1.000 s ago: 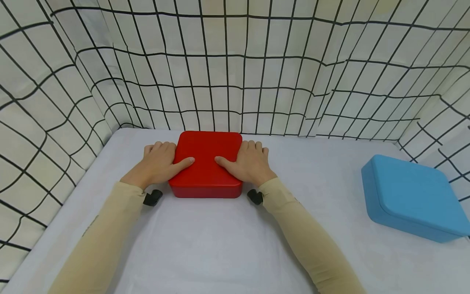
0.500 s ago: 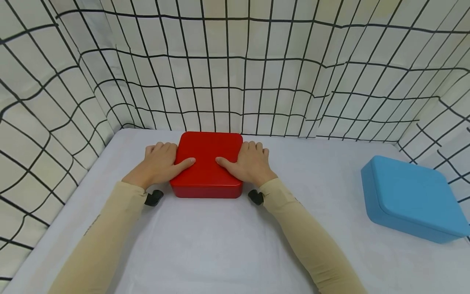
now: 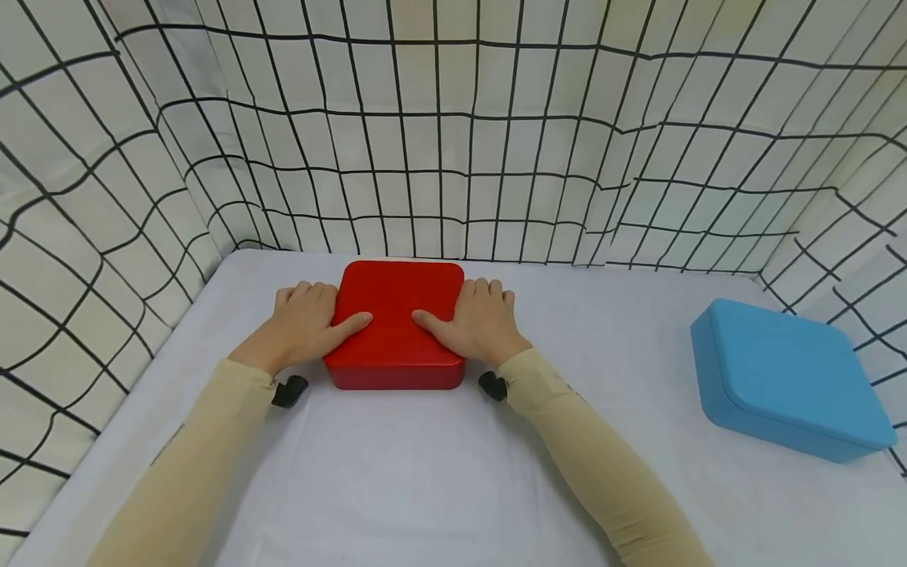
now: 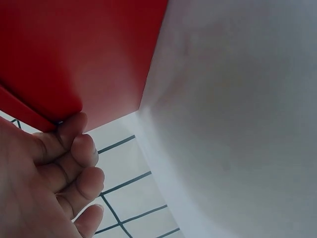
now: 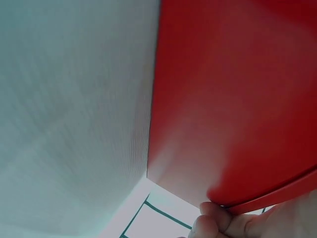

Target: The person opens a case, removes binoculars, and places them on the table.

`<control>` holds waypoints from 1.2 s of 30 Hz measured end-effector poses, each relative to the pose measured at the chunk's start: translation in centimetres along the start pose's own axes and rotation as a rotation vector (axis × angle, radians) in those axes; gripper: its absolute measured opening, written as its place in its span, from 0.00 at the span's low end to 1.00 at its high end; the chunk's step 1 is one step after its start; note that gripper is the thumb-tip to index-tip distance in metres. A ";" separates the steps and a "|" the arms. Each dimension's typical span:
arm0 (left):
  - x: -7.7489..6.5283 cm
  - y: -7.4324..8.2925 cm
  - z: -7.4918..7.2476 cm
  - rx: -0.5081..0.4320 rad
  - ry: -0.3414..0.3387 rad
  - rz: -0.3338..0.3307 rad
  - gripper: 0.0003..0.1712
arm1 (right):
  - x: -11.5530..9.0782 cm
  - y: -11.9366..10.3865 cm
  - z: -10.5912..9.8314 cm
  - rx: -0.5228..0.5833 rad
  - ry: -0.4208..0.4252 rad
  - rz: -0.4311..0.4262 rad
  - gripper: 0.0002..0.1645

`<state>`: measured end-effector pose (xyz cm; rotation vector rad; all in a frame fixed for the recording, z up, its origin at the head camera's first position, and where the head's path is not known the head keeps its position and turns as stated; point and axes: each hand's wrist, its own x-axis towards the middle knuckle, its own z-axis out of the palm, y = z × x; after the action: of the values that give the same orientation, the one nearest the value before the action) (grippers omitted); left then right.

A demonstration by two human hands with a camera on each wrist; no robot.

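A red lidded box (image 3: 397,315) lies flat on the white surface near the back wall in the head view. My left hand (image 3: 301,327) holds its left side, the thumb lying on the lid. On the opposite side my right hand (image 3: 485,321) holds it the same way, thumb on top. In the left wrist view the curled fingers (image 4: 91,183) of the left hand reach the seam under the lid's rim, index fingertip touching. The right wrist view has the right hand's fingertips (image 5: 210,213) at the lid seam too, partly out of frame.
A blue box (image 3: 794,378) of similar shape sits on the white surface (image 3: 397,480) at the right, turned at an angle. White walls with a black grid (image 3: 439,142) enclose the left, back and right. A small black device (image 3: 289,391) is at each wrist.
The red box and both hands have come slightly nearer to me, away from the back wall. The grip looks the same. The head view has shifted a little.
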<state>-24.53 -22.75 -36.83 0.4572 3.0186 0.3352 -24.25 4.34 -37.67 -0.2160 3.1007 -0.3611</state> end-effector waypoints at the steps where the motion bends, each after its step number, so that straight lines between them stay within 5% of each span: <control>1: -0.2 0.0 0.0 -0.003 0.002 -0.001 0.45 | -0.1 0.0 0.0 -0.003 0.003 -0.001 0.49; 36: -4.4 -0.3 0.6 0.016 0.020 0.024 0.42 | -3.9 -1.6 0.1 -0.063 0.022 -0.056 0.49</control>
<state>-20.33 -24.26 -37.30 0.4939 3.0395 0.3191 -20.13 3.36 -37.40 -0.3027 3.1354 -0.2682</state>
